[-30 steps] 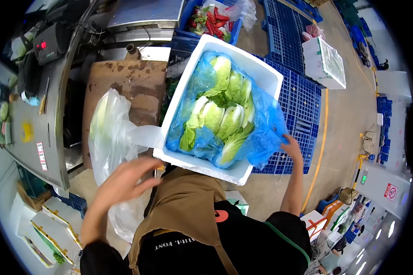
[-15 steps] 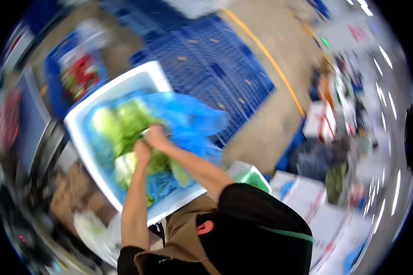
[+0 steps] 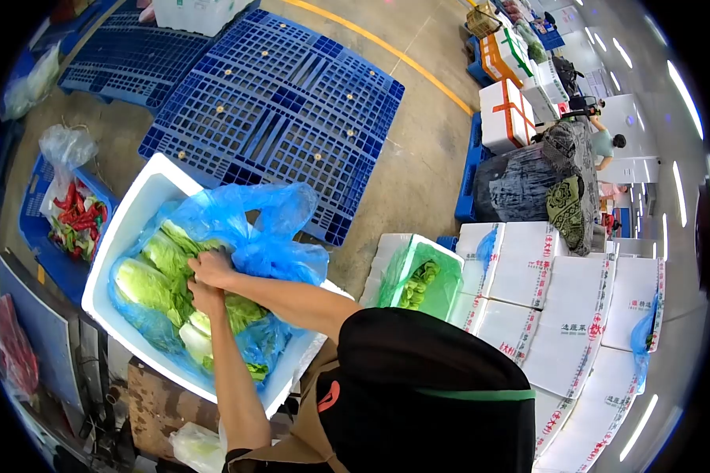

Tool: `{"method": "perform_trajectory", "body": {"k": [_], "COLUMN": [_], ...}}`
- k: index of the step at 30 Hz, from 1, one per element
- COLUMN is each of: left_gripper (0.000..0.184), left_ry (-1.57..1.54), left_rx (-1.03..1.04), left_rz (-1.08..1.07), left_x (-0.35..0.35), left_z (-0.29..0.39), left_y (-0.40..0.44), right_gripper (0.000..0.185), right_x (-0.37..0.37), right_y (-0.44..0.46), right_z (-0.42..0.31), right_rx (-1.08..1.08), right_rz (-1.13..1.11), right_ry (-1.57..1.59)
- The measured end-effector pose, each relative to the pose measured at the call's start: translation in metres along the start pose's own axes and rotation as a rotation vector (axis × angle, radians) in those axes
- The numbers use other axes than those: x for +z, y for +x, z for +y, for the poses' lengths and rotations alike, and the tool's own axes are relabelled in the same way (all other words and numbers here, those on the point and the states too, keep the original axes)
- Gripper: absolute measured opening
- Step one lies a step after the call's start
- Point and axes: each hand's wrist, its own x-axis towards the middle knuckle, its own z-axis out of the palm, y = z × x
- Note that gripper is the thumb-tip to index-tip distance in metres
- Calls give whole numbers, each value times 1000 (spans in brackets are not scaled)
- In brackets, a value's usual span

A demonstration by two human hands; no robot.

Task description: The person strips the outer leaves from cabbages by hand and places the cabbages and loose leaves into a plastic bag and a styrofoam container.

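A white foam box [image 3: 106, 276], lined with a blue plastic bag [image 3: 248, 217], holds several pale green cabbages [image 3: 142, 282]. The bag's loose part hangs over the box's far right side. Both hands are together in the middle of the box, over the cabbages. My left hand [image 3: 206, 299] is closed, fingers curled down among the leaves. Just above it, touching, my right hand [image 3: 211, 269] is closed too. What the fingers grip is hidden.
Blue pallets [image 3: 284, 102] lie beyond the box. A blue crate [image 3: 35, 217] with red peppers stands left. At right are stacked white boxes [image 3: 564, 331], an open box with green liner [image 3: 442, 296], and a person [image 3: 603, 142] further off.
The view has swung right, towards the pallets and stacked boxes. My hands, apart at the box's two sides a second ago, came together inside it over the cabbages and remain there.
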Motion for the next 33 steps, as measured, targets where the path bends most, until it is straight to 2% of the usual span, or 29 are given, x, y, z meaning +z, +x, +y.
{"method": "perform_trajectory", "body": {"k": [1, 2, 3, 4, 5, 6, 7, 9, 10, 12, 13, 14, 16, 18, 20, 21, 24, 25, 26, 28, 29, 30, 32, 33], "left_gripper": [66, 69, 74, 78, 82, 91, 95, 90, 86, 81, 82, 81, 81, 86, 92, 94, 95, 94, 92, 82, 81, 79, 78, 70], "left_ry": [-163, -313, -287, -260, -332, -407, -551, -673, -681, -663, -695, -738, -810, -1032, -1200, -1252, -1446, -1493, -1539, -1516, -1458, -1401, -1260, -1258], "left_rx": [6, -11, -111, -226, -236, -254, -310, -413, -449, -396, -442, -388, -275, -88, 72, 133, 269, 299, 328, 226, 75, -78, -304, -334], "left_rz": [22, 70, 24, -5, 32, -2, -3, -13, 1, 123, 119, 171, 280, 267, 206, 193, 104, 109, 114, 184, 246, 304, 310, 336], "left_x": [-6, -17, -32, -44, -80, -67, -83, -91, -94, -94, -121, -137, -169, -227, -280, -304, -358, -366, -373, -382, -383, -384, -382, -379], "left_z": [0, -9, -7, 6, 51, 25, 46, 45, 48, 52, 70, 71, 66, 64, 52, 46, 36, 34, 34, 36, 36, 33, 18, 18], "left_y": [-10, -25, -38, -46, -69, -73, -84, -91, -94, -102, -114, -122, -141, -157, -170, -176, -194, -200, -207, -223, -227, -231, -237, -248], "right_gripper": [33, 30, 29, 26, 27, 33, 35, 40, 42, 46, 45, 42, 42, 47, 52, 68, 91, 108, 112, 115, 113, 104, 87, 83], "right_x": [-1, -4, -12, -25, -11, -3, -8, -6, -8, -20, -27, -31, -55, -79, -87, -89, -89, -84, -77, -55, -42, -30, -7, 3], "right_y": [-8, -17, -34, -56, -62, -64, -72, -87, -92, -102, -110, -111, -117, -121, -122, -127, -152, -160, -168, -195, -200, -215, -230, -239], "right_z": [-5, -2, -2, -8, 1, 14, 8, -6, -13, -30, -43, -46, -63, -90, -112, -127, -173, -186, -193, -203, -194, -175, -156, -152], "right_rx": [-32, -212, -422, -480, -298, -396, -441, -341, -378, -299, -245, -175, -184, -269, -520, -488, -721, -710, -722, -618, -547, -266, 176, 180], "right_rz": [-44, -17, -7, 35, 8, -6, 16, 2, 60, -46, -111, -232, -463, -435, -351, -452, -689, -848, -968, -1230, -1367, -1418, -1508, -1483], "right_ry": [3, -193, -364, -128, 355, 285, 233, 219, 95, 141, 256, 318, 485, 464, 426, 485, 326, 313, 310, 347, 496, 687, 855, 871]}}
